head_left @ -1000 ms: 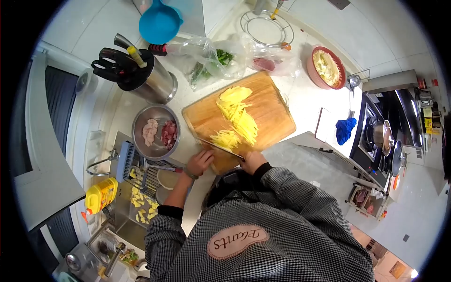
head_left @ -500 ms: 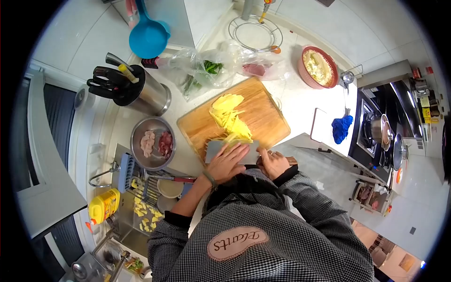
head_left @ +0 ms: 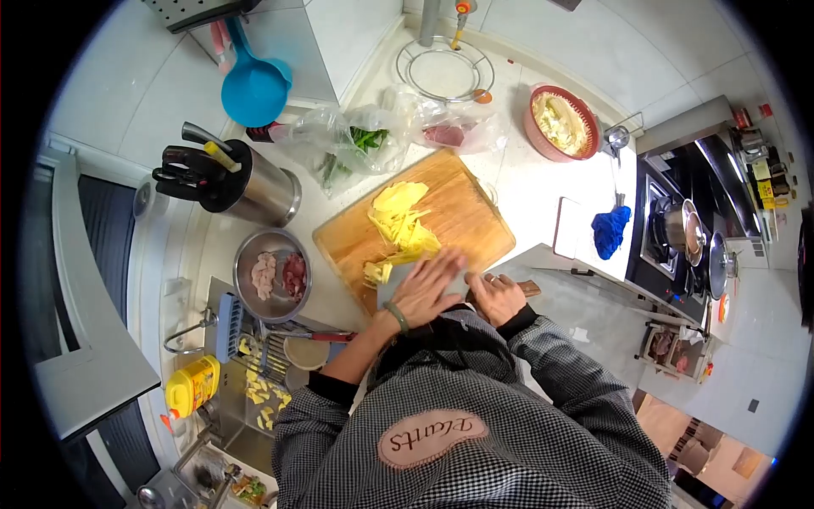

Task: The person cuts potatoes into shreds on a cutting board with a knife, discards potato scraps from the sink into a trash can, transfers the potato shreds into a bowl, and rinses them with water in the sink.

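My right hand is wrapped round the knife near its wooden handle. The knife's wide grey blade lies flat over the near edge of the wooden cutting board. My left hand, fingers extended and a little blurred, rests over the blade beside the yellow strips. Thin yellow slices lie stacked at the far end of these strips. Part of the blade is hidden under my left hand.
A steel bowl of meat and a knife block stand left. Plastic bags lie behind the board. A red basket is at the back right, the stove far right, the sink lower left.
The knife has turned from edge-down to flat, and my left hand has opened out over its blade. Some yellow strips have shifted into the pile. The whole view has moved slightly.
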A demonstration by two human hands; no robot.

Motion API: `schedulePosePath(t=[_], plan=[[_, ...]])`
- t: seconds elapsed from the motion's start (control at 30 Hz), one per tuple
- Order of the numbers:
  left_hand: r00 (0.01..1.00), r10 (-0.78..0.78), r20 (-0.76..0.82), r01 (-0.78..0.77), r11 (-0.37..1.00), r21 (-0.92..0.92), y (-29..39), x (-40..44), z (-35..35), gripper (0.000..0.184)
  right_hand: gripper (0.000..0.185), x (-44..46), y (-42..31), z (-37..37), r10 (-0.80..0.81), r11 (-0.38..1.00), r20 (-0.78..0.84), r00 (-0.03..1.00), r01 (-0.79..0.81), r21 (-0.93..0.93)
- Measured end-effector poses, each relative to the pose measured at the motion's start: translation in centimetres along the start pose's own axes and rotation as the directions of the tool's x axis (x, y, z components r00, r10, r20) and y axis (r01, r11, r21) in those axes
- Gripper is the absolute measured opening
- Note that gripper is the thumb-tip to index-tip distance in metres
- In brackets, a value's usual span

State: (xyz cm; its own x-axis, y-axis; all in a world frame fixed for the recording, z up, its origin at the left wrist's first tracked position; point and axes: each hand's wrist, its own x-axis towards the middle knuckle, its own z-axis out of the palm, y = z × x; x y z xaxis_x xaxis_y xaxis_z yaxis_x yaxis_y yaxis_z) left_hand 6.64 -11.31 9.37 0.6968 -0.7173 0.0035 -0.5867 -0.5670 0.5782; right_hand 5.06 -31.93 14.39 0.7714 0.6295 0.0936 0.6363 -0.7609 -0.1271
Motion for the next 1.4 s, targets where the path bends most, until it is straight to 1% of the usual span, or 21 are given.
schedulePosePath(t=[0.07, 0.13, 0.2, 0.33, 0.37, 0.43, 0.57, 0.63, 0.77, 0.83, 0.87, 0.93, 0.97, 1.0, 1.03, 1.1, 1.17, 1.27, 1.3, 1.33, 1.4], plan=[[0.982, -0.174, -0.073, 0.178, 0.983, 0.051, -2.0, -0.8, 0.2, 0.067, 0.035, -1.0, 1.0, -1.0, 0.074, 0.997, 0.103, 0.992, -0.077, 0.024], [0.976, -0.193, -0.104, 0.199, 0.978, 0.058, -3.8, -1.7, -1.0, 0.064, 0.041, -2.1, 2.1, -1.7, 0.107, 0.992, 0.063, 0.992, -0.111, 0.065], [0.962, -0.202, -0.183, 0.217, 0.974, 0.07, -5.6, -1.2, -3.0, 0.058, 0.042, -3.0, 3.3, -1.8, 0.177, 0.973, 0.159, 0.971, -0.197, 0.117], [0.808, -0.415, -0.417, 0.394, 0.908, -0.14, -13.4, 3.5, -2.7, 0.05, 0.037, -2.6, 3.2, -1.4, 0.251, 0.902, 0.169, 0.953, -0.294, 0.317], [0.809, -0.414, -0.417, 0.392, 0.909, -0.142, -13.8, 4.7, -3.2, 0.05, 0.035, -2.4, 2.8, -1.1, 0.255, 0.891, 0.181, 0.95, -0.303, 0.338], [0.743, -0.618, -0.257, 0.611, 0.783, -0.119, -14.2, 6.6, -3.8, 0.056, 0.035, -2.0, 1.8, -0.6, 0.289, 0.871, 0.232, 0.929, -0.356, 0.338], [0.711, -0.686, -0.153, 0.698, 0.715, 0.038, -14.6, 8.7, -4.4, 0.068, 0.035, -1.6, 1.0, 0.3, 0.321, 0.817, 0.302, 0.898, -0.424, 0.392], [0.655, -0.756, -0.007, 0.755, 0.654, 0.048, -15.1, 9.1, -4.9, 0.074, 0.034, -1.7, 0.8, 0.6, 0.327, 0.813, 0.298, 0.897, -0.428, 0.396], [0.681, -0.733, 0.008, 0.731, 0.68, 0.053, -16.0, 8.9, -4.3, 0.075, 0.033, -0.7, 0.2, 0.7, 0.307, 0.763, 0.405, 0.861, -0.477, 0.437], [0.814, -0.573, -0.094, 0.568, 0.82, -0.07, -16.8, 8.4, -3.8, 0.07, 0.033, 0.5, -0.3, 0.2, 0.287, 0.748, 0.443, 0.849, -0.488, 0.45], [0.814, -0.573, -0.093, 0.569, 0.819, -0.071, -17.3, 8.4, -3.6, 0.07, 0.033, 1.2, -0.5, -0.1, 0.265, 0.734, 0.479, 0.837, -0.497, 0.462], [0.792, -0.609, 0.052, 0.595, 0.748, -0.294, -17.0, 8.3, -4.6, 0.059, 0.037, 2.1, -1.1, 0.4, 0.248, 0.702, 0.567, 0.786, -0.549, 0.453], [0.791, -0.61, 0.052, 0.595, 0.748, -0.293, -17.2, 8.0, -4.8, 0.059, 0.038, 1.9, -1.1, 2.3, 0.197, 0.683, 0.53, 0.825, -0.503, 0.53], [0.797, -0.602, 0.048, 0.563, 0.711, -0.422, -17.5, 7.6, -5.0, 0.06, 0.04, 2.3, -1.5, 2.8, 0.147, 0.658, 0.488, 0.86, -0.453, 0.602], [0.802, -0.596, 0.044, 0.52, 0.66, -0.542, -17.8, 7.1, -5.2, 0.061, 0.04, 2.9, -1.5, 3.2, 0.1, 0.672, 0.57, 0.815, -0.478, 0.566], [0.81, -0.582, 0.071, 0.499, 0.621, -0.604, -17.3, 5.8, -6.5, 0.059, 0.038, 3.7, -2.0, 4.9, 0.064, 0.668, 0.544, 0.836, -0.441, 0.599], [0.821, -0.556, 0.129, 0.432, 0.457, -0.778, -15.9, 3.8, -8.1, 0.058, 0.037, 4.0, -2.3, 7.3, 0.054, 0.684, 0.529, 0.847, -0.418, 0.598], [0.769, -0.636, 0.066, 0.418, 0.421, -0.805, -12.8, 0.9, -11.3, 0.046, 0.034, 4.3, -3.1, 8.6, 0.105, 0.648, 0.583, 0.806, -0.5, 0.575], [0.767, -0.638, 0.064, 0.419, 0.422, -0.804, -12.6, -0.1, -11.5, 0.046, 0.033, 4.0, -3.7, 9.0, 0.22, 0.605, 0.544, 0.81, -0.55, 0.575], [0.769, -0.638, -0.023, 0.348, 0.448, -0.823, -12.5, -1.2, -11.7, 0.044, 0.033, 3.9, -4.2, 9.0, 0.33, 0.557, 0.504, 0.798, -0.596, 0.579], [0.759, -0.64, -0.115, 0.275, 0.476, -0.836, -11.7, -3.1, -12.0, 0.042, 0.033, 3.9, -3.9, 8.6, 0.344, 0.52, 0.523, 0.78, -0.622, 0.586]])
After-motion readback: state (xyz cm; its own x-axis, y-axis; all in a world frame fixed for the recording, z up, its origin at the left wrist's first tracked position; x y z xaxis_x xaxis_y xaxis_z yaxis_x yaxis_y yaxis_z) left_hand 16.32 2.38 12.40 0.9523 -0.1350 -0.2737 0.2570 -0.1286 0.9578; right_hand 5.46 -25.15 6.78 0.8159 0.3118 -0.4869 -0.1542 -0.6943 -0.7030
